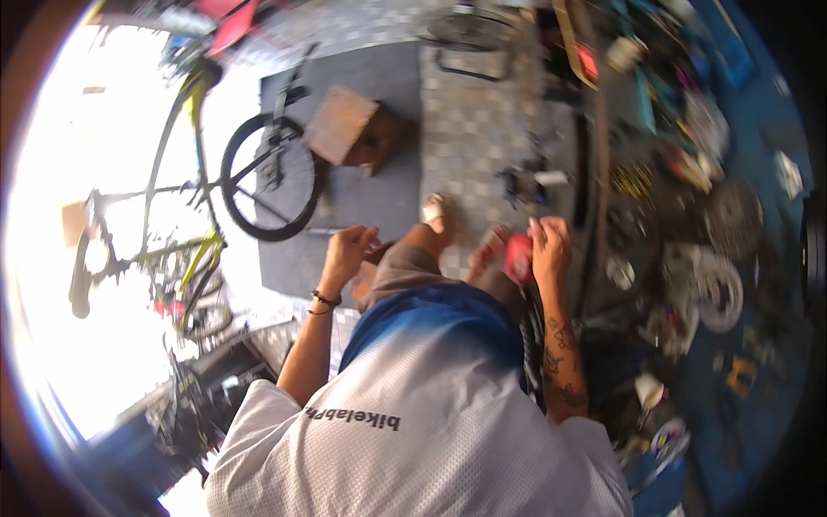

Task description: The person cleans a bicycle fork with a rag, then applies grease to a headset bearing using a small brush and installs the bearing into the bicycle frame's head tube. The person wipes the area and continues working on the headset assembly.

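My left hand (347, 252) is raised in front of my left thigh, its fingers curled in. I cannot make out whether anything small is in them. My right hand (551, 247) is out past my right knee, thumb and fingertips pinched together. Right beside its palm is a blurred red object (519, 258); whether the hand holds it is unclear. A dark ribbed tyre (533, 345) runs between my right forearm and my side, partly hidden by my shirt.
A bicycle wheel (228, 185) and a cardboard box (343, 125) sit on the dark mat (370, 69) ahead left. Bicycle frames (202, 155) stand farther left. Along my right is a cluttered bench with cassettes (732, 217) and a chainring (718, 291). A floor pump-like black stand (474, 69) is ahead.
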`<action>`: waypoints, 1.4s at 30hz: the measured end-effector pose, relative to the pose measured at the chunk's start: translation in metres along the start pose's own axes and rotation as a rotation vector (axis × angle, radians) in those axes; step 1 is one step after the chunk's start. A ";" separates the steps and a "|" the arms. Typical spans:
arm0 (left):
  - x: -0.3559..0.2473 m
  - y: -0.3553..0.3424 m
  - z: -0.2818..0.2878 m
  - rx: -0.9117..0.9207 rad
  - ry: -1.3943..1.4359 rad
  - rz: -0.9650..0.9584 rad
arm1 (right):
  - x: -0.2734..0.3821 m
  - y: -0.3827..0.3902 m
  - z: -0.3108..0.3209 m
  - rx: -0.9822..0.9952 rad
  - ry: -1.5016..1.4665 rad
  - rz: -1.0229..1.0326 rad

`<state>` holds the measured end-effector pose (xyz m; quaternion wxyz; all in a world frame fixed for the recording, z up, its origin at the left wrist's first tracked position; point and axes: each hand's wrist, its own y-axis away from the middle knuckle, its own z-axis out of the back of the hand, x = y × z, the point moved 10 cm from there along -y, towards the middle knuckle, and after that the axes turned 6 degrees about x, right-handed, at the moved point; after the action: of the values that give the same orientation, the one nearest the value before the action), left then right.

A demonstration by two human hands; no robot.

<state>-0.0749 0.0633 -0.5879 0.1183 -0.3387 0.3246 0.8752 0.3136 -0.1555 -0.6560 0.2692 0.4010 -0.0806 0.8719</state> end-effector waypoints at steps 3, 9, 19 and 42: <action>0.029 0.028 0.040 -0.197 0.153 0.052 | -0.098 -0.010 -0.119 0.183 -0.394 -0.359; 0.100 0.054 0.064 -0.013 -0.081 0.201 | -0.270 -0.058 -0.196 0.217 0.210 -0.638; 0.216 0.090 0.028 -0.012 0.057 0.648 | -0.293 -0.133 -0.226 0.152 -0.370 -0.559; 0.161 -0.032 0.016 -0.207 1.075 0.220 | 0.312 -0.268 -0.316 0.859 0.050 0.495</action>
<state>-0.1885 0.0960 -0.7028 -0.1898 -0.7115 0.2852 0.6136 0.0824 0.3090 -0.6547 -0.1336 0.4235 0.1995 0.8735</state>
